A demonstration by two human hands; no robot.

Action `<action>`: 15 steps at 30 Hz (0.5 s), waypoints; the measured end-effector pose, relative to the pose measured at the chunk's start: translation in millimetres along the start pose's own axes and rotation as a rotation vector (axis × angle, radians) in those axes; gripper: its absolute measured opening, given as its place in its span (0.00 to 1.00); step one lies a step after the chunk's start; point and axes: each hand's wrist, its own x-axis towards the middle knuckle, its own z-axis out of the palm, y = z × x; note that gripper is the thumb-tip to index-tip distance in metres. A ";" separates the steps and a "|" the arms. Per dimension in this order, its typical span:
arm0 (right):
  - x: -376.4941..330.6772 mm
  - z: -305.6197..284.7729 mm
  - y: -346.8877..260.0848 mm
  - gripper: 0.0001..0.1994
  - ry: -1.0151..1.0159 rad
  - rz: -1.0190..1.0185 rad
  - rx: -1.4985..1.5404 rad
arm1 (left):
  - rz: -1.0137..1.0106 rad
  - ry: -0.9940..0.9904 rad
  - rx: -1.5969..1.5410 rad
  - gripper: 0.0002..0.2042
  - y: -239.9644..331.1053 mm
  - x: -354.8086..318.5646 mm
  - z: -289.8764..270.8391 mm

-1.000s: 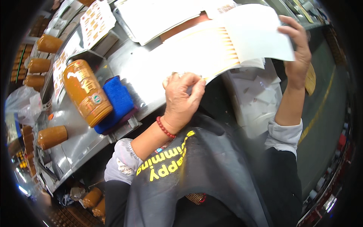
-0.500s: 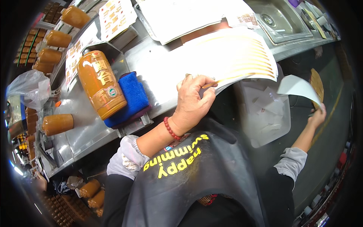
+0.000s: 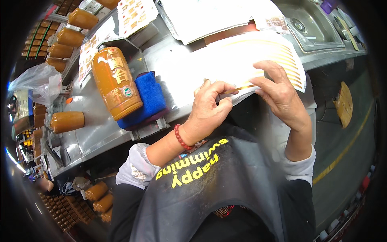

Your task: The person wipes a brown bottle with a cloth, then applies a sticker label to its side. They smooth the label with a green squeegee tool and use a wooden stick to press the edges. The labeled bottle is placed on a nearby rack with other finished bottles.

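A fanned stack of white sheets with gold stripes (image 3: 278, 52) lies along the near edge of the metal counter. My left hand (image 3: 209, 107), with a red bead bracelet at its wrist, is closed on the near edge of the sheets. A narrow gold strip (image 3: 244, 86) runs from its fingertips toward my right hand. My right hand (image 3: 282, 97) is over the same edge, fingers curved and apart. Whether its lower fingertips touch the sheet, I cannot tell. To the left, a large brown bottle (image 3: 116, 82) leans on a folded blue cloth (image 3: 151, 94).
A steel sink (image 3: 318, 34) is at the far right. Below my right arm stands a translucent bin (image 3: 278, 127), partly hidden. Several brown bottles (image 3: 67, 122) stand along the left. Printed label sheets (image 3: 135, 18) lie at the back. A yellowish-brown piece (image 3: 344, 105) shows at the right.
My right hand has come from the lower right, where it held a curved white sheet, up to the stack's edge. That sheet is out of its fingers. My left hand keeps its place.
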 end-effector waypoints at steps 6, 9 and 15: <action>-7.7 -3.0 2.5 0.04 0.007 0.032 0.024 | -0.008 -0.033 -0.035 0.11 -3.1 -1.0 -1.7; -28.5 -19.3 13.7 0.03 0.061 0.137 0.051 | -0.022 -0.028 -0.071 0.09 -7.6 -5.6 -3.7; -140.4 -53.3 94.1 0.06 0.347 0.640 0.099 | 0.055 0.022 0.101 0.07 -6.5 -9.5 -8.2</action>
